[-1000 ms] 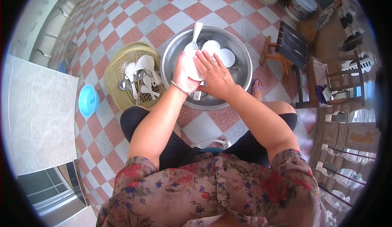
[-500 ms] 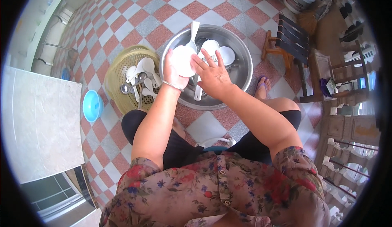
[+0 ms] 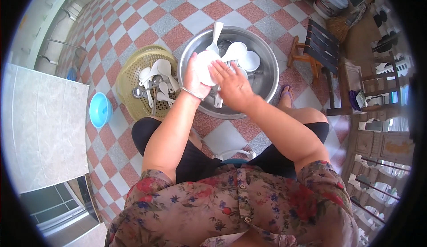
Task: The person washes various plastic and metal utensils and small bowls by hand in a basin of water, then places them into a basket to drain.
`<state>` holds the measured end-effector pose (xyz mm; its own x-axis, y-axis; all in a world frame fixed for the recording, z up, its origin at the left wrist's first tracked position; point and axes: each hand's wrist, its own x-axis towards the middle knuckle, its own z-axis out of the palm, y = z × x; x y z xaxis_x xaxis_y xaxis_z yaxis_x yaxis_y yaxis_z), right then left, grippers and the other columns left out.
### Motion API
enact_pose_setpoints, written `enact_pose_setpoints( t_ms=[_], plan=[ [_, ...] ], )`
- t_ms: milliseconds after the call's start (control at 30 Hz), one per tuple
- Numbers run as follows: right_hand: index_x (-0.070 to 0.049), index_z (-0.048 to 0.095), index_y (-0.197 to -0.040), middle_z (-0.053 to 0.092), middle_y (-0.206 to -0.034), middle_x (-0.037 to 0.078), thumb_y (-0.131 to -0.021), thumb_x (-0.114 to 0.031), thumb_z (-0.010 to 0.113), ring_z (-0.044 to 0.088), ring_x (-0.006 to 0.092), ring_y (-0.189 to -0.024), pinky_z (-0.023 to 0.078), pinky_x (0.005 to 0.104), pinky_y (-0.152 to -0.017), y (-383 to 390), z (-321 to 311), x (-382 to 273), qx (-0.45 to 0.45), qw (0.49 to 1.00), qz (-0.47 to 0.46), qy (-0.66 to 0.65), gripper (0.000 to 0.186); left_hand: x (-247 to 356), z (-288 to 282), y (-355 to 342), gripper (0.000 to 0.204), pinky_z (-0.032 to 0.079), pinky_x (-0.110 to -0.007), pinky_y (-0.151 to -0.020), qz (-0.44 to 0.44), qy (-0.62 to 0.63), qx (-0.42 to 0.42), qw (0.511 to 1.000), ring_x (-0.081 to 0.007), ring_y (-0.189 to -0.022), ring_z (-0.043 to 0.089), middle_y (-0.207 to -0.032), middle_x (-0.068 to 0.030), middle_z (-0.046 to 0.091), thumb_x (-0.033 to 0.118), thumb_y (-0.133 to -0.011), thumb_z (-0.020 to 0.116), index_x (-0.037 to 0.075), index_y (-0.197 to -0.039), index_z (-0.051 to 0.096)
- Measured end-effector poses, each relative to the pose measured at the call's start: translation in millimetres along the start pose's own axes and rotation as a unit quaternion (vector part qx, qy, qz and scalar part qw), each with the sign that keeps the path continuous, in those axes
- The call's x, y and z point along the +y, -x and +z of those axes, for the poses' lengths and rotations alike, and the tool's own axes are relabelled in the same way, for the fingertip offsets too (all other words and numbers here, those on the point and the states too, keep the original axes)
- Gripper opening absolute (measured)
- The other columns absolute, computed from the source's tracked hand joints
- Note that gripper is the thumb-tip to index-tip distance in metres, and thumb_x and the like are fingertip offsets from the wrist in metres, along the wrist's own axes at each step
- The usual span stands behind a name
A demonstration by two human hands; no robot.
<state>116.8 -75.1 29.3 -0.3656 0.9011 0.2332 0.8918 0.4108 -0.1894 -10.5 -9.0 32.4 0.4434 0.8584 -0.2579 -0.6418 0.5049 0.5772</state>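
Over a wide metal basin [image 3: 272,80], my left hand [image 3: 193,80] grips a small round white dish [image 3: 206,67] from its left side. My right hand [image 3: 235,87] lies with its fingers stretched out across the dish's right part, touching its surface. Inside the basin, a white long-handled ladle [image 3: 216,33] leans up against the far rim. A white spoon with a round bowl [image 3: 235,51] and a white cup or bowl [image 3: 250,61] sit right of it. Another white handle [image 3: 218,101] shows below the dish; my hands hide part of the contents.
Left of the basin stands a yellow colander [image 3: 126,84] with several white spoons and metal utensils. Farther left is a blue bowl [image 3: 100,110]. A folding stool [image 3: 321,47] stands to the right, with a white bucket [image 3: 331,0] and a broom [image 3: 340,27] behind.
The view has shifted slightly, so the basin and colander sit a little to the right. My right fingers have drawn closer together on the dish; my left hand still holds it.
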Motion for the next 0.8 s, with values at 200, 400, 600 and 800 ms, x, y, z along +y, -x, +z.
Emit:
enact_pose_setpoints(
  t_ms=[200, 400, 600, 800],
  plan=[
    [-0.006, 0.034, -0.133, 0.031, -0.141, 0.01, -0.074, -0.014, 0.059, 0.026, 0.0217, -0.132, 0.016, 0.0447, -0.108, 0.4, -18.0, -17.4, -0.007, 0.998, -0.027, -0.052, 0.065, 7.6, 18.0, 10.0, 0.052, 0.043, -0.04, -0.09, -0.022, -0.006, -0.004, 1.0, -0.0262, -0.102, 0.055, -0.111, -0.0137, 0.055, 0.045, -0.091, 0.033, 0.002, -0.116, 0.047],
    [-0.008, 0.04, -0.129, 0.04, -0.135, 0.01, -0.07, -0.012, 0.065, 0.034, 0.0233, -0.128, 0.024, 0.0445, -0.106, 2.3, -23.0, -15.9, 0.033, 0.989, -0.052, -0.136, 0.064, 15.2, 12.0, 9.5, 0.051, 0.042, -0.041, -0.091, -0.011, -0.027, -0.015, 0.999, -0.0282, -0.103, 0.054, -0.115, -0.0154, 0.054, 0.043, -0.091, 0.034, 0.002, -0.118, 0.046],
    [-0.01, 0.059, -0.111, 0.058, -0.115, 0.008, -0.072, -0.008, 0.065, 0.052, 0.0237, -0.111, 0.036, 0.0423, -0.097, -1.3, -26.3, 16.2, 0.125, 0.98, -0.06, -0.144, 0.04, 8.0, 10.4, 9.3, 0.044, 0.038, -0.043, -0.094, -0.023, 0.059, -0.05, 0.997, -0.0277, -0.107, 0.05, -0.116, -0.014, 0.053, 0.042, -0.092, 0.035, 0.008, -0.118, 0.047],
    [-0.002, 0.057, -0.102, 0.06, -0.089, 0.005, -0.092, -0.017, 0.047, 0.052, 0.0087, -0.085, 0.042, 0.0225, -0.076, -8.4, -41.0, 9.4, 0.137, 0.763, 0.148, -0.615, 0.021, 11.8, 14.1, 12.1, 0.049, 0.035, -0.043, -0.099, -0.031, 0.037, -0.061, 0.997, -0.0257, -0.115, 0.046, -0.125, -0.0139, 0.048, 0.045, -0.091, 0.039, 0.007, -0.122, 0.045]
  ],
)
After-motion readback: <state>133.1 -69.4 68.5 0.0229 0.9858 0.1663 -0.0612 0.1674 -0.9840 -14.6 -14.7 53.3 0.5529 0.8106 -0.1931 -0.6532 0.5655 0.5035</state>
